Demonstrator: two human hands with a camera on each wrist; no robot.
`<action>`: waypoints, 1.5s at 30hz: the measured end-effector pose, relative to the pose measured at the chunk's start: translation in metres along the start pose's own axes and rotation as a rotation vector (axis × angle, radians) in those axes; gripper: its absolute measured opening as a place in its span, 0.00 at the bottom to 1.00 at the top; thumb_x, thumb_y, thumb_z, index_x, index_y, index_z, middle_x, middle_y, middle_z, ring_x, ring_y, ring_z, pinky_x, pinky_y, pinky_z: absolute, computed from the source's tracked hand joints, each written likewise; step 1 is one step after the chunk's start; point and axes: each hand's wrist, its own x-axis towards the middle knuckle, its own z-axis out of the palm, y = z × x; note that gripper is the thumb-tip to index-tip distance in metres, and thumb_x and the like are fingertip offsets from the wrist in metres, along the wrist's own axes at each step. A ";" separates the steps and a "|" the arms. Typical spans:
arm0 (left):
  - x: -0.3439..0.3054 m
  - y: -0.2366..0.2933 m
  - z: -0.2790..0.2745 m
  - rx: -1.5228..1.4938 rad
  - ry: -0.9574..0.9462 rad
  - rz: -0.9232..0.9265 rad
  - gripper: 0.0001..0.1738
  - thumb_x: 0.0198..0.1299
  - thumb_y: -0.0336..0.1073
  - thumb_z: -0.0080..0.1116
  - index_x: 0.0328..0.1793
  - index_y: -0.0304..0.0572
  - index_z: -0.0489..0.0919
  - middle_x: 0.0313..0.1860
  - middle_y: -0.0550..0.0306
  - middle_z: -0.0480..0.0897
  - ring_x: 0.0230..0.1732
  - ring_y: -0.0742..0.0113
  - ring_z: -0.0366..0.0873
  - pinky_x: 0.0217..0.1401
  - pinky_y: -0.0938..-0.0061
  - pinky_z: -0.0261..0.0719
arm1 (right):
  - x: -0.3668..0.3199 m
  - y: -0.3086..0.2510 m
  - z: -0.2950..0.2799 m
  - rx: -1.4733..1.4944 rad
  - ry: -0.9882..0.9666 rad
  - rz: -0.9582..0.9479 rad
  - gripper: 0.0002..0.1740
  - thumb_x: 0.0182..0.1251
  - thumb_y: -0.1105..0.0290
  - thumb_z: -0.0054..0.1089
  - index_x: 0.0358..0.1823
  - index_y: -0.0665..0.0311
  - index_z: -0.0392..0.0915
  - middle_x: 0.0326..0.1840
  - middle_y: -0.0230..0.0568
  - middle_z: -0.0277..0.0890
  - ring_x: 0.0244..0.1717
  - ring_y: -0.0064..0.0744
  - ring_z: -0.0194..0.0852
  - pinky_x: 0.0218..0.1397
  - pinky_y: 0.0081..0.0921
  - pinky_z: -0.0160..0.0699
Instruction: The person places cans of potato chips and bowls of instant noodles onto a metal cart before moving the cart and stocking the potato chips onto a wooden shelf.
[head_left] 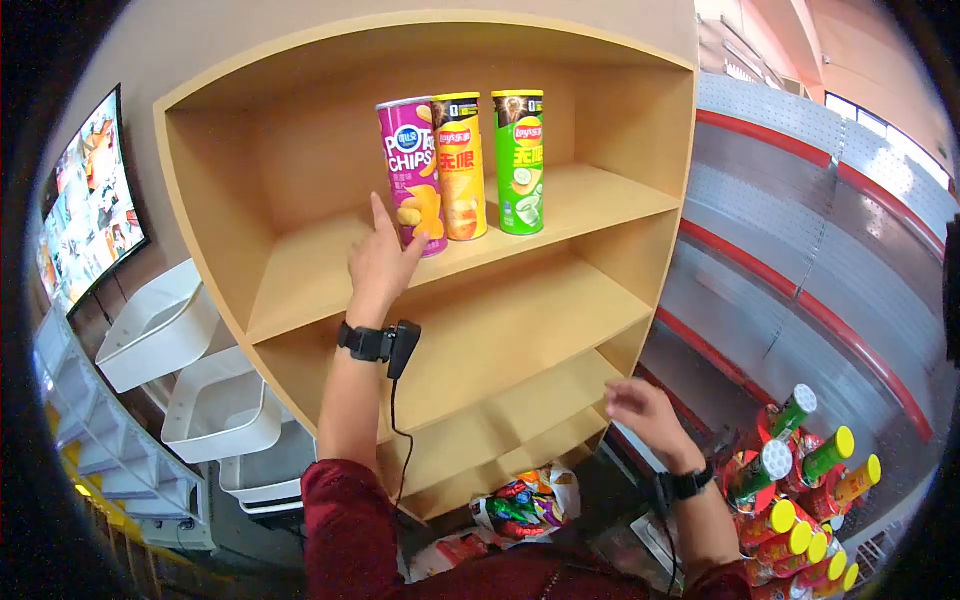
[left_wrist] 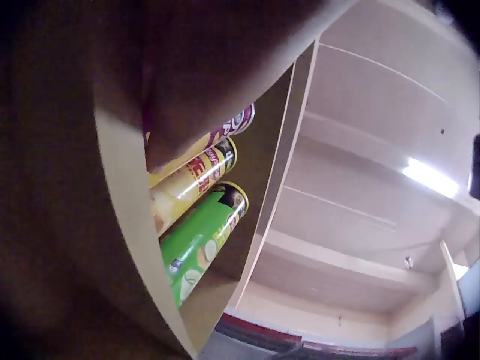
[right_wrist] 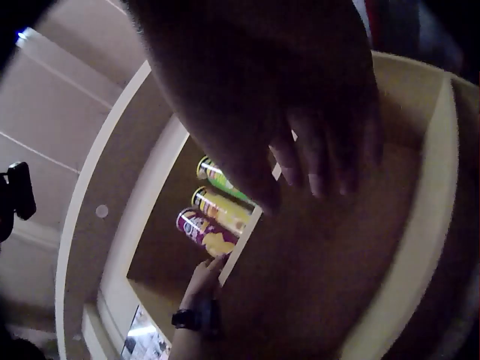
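On the upper shelf of the wooden unit stand a purple chips can (head_left: 412, 170), a yellow can (head_left: 462, 170) and a green can (head_left: 519, 165). The purple one leans slightly and is close against the yellow one; a gap separates yellow from green. My left hand (head_left: 382, 262) is at the purple can's lower left, index finger extended along its side and thumb at its lower front. Holding nothing, my right hand (head_left: 645, 412) hangs loosely in front of the lower shelves. In the left wrist view, the hand partly hides the purple can.
White bins (head_left: 225, 410) and a wall screen (head_left: 92, 205) are on the left. Grey shelving (head_left: 800, 250) with red edges stands on the right. More cans (head_left: 825, 455) are grouped at the lower right. Colourful packets (head_left: 525, 505) lie in a bag below the unit.
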 end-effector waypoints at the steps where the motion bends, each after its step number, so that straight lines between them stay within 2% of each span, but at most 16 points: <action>1: -0.001 -0.003 0.002 0.005 0.005 0.002 0.53 0.54 0.57 0.58 0.74 0.34 0.44 0.45 0.39 0.80 0.46 0.48 0.79 0.54 0.54 0.69 | 0.020 -0.013 0.006 -0.057 0.030 -0.055 0.22 0.57 0.66 0.64 0.52 0.66 0.74 0.45 0.41 0.78 0.46 0.30 0.76 0.51 0.26 0.74; 3: -0.005 -0.005 0.011 0.073 0.036 0.112 0.55 0.54 0.61 0.56 0.74 0.32 0.44 0.34 0.44 0.83 0.37 0.50 0.81 0.51 0.54 0.70 | 0.060 -0.034 0.015 -0.131 0.072 -0.177 0.23 0.57 0.67 0.63 0.55 0.63 0.73 0.48 0.42 0.77 0.49 0.33 0.76 0.53 0.28 0.73; 6: -0.013 0.013 -0.002 0.210 -0.002 0.057 0.56 0.53 0.63 0.56 0.74 0.31 0.44 0.34 0.44 0.83 0.37 0.51 0.81 0.51 0.55 0.70 | 0.116 -0.069 0.034 -0.124 0.283 -0.336 0.31 0.56 0.68 0.64 0.62 0.63 0.64 0.56 0.45 0.72 0.56 0.36 0.71 0.58 0.31 0.70; 7: -0.013 0.021 -0.011 0.187 -0.090 -0.003 0.56 0.52 0.62 0.58 0.74 0.31 0.45 0.43 0.43 0.81 0.42 0.52 0.80 0.54 0.52 0.68 | 0.133 -0.078 0.038 -0.109 0.343 -0.408 0.35 0.55 0.68 0.65 0.65 0.64 0.61 0.59 0.48 0.69 0.59 0.38 0.68 0.60 0.32 0.68; 8: -0.012 0.017 -0.007 0.197 -0.091 0.001 0.56 0.52 0.62 0.58 0.74 0.31 0.45 0.43 0.43 0.81 0.42 0.52 0.80 0.54 0.52 0.68 | 0.152 -0.083 0.040 -0.099 0.345 -0.406 0.35 0.55 0.68 0.65 0.65 0.64 0.61 0.59 0.48 0.69 0.59 0.38 0.68 0.60 0.32 0.68; 10: -0.010 0.007 0.004 0.159 0.052 0.061 0.56 0.51 0.60 0.60 0.74 0.32 0.46 0.55 0.41 0.75 0.51 0.51 0.76 0.57 0.48 0.66 | 0.190 -0.085 0.043 -0.080 0.490 -0.446 0.41 0.53 0.67 0.67 0.67 0.67 0.55 0.59 0.54 0.67 0.62 0.43 0.66 0.62 0.35 0.67; 16: -0.007 0.000 0.015 0.175 0.285 0.225 0.57 0.50 0.59 0.62 0.74 0.35 0.45 0.59 0.42 0.71 0.58 0.50 0.70 0.63 0.44 0.60 | 0.249 -0.110 0.047 -0.241 0.489 -0.359 0.56 0.47 0.62 0.72 0.71 0.71 0.42 0.61 0.60 0.65 0.62 0.51 0.65 0.62 0.36 0.67; 19: -0.008 0.006 0.010 0.168 0.139 0.117 0.57 0.50 0.59 0.62 0.75 0.35 0.43 0.54 0.41 0.74 0.54 0.49 0.73 0.64 0.42 0.58 | 0.264 -0.119 0.046 -0.165 0.376 -0.412 0.61 0.44 0.61 0.74 0.72 0.70 0.37 0.59 0.59 0.68 0.59 0.50 0.70 0.60 0.35 0.69; 25: -0.008 0.013 0.003 0.137 -0.003 0.034 0.58 0.51 0.59 0.61 0.74 0.31 0.42 0.42 0.43 0.81 0.43 0.50 0.79 0.63 0.40 0.57 | 0.280 -0.110 0.043 -0.211 0.369 -0.422 0.61 0.45 0.63 0.72 0.72 0.70 0.34 0.54 0.56 0.72 0.55 0.50 0.73 0.56 0.36 0.73; 32: -0.009 0.012 0.004 0.146 0.035 0.044 0.57 0.51 0.59 0.61 0.73 0.28 0.44 0.45 0.43 0.81 0.43 0.53 0.80 0.61 0.41 0.59 | 0.281 -0.105 0.045 -0.217 0.377 -0.327 0.59 0.46 0.62 0.72 0.71 0.71 0.37 0.57 0.58 0.69 0.56 0.52 0.70 0.57 0.37 0.71; 34: -0.009 0.010 0.006 0.117 0.064 0.089 0.56 0.52 0.58 0.61 0.73 0.27 0.45 0.43 0.43 0.81 0.43 0.52 0.80 0.60 0.41 0.60 | 0.275 -0.110 0.057 -0.553 0.805 -0.735 0.54 0.50 0.62 0.69 0.71 0.70 0.41 0.62 0.59 0.61 0.62 0.53 0.62 0.62 0.39 0.65; 35: -0.007 0.010 0.007 0.115 0.070 0.084 0.56 0.52 0.58 0.61 0.73 0.27 0.45 0.43 0.43 0.81 0.43 0.52 0.80 0.60 0.41 0.60 | 0.273 -0.114 0.063 -0.554 0.802 -0.743 0.54 0.50 0.62 0.69 0.71 0.70 0.41 0.62 0.59 0.61 0.62 0.53 0.62 0.62 0.39 0.65; 37: -0.007 0.009 0.008 0.116 0.037 0.067 0.56 0.52 0.58 0.60 0.73 0.27 0.45 0.41 0.43 0.82 0.42 0.51 0.81 0.60 0.41 0.61 | 0.267 -0.124 0.076 -0.303 0.542 -0.896 0.49 0.53 0.63 0.65 0.70 0.70 0.44 0.65 0.60 0.55 0.65 0.55 0.56 0.66 0.42 0.60; 42: -0.007 0.008 0.008 0.122 0.039 0.073 0.55 0.53 0.56 0.60 0.73 0.29 0.44 0.39 0.43 0.82 0.40 0.50 0.81 0.59 0.41 0.61 | 0.270 -0.152 0.099 -0.372 0.529 -0.934 0.47 0.55 0.64 0.62 0.70 0.73 0.43 0.62 0.65 0.60 0.62 0.58 0.60 0.64 0.41 0.63; 44: -0.007 0.009 0.006 0.134 0.032 0.062 0.55 0.53 0.55 0.60 0.74 0.30 0.43 0.39 0.43 0.82 0.40 0.50 0.81 0.59 0.41 0.61 | 0.269 -0.163 0.099 -0.128 0.179 -0.506 0.52 0.52 0.63 0.62 0.71 0.75 0.38 0.58 0.67 0.64 0.58 0.58 0.67 0.60 0.40 0.68; 45: -0.007 0.010 0.004 0.141 0.015 0.052 0.55 0.53 0.55 0.60 0.74 0.30 0.43 0.39 0.42 0.82 0.40 0.50 0.81 0.60 0.40 0.60 | 0.272 -0.164 0.100 -0.126 0.177 -0.509 0.52 0.52 0.63 0.62 0.71 0.75 0.38 0.58 0.67 0.64 0.58 0.58 0.67 0.60 0.40 0.68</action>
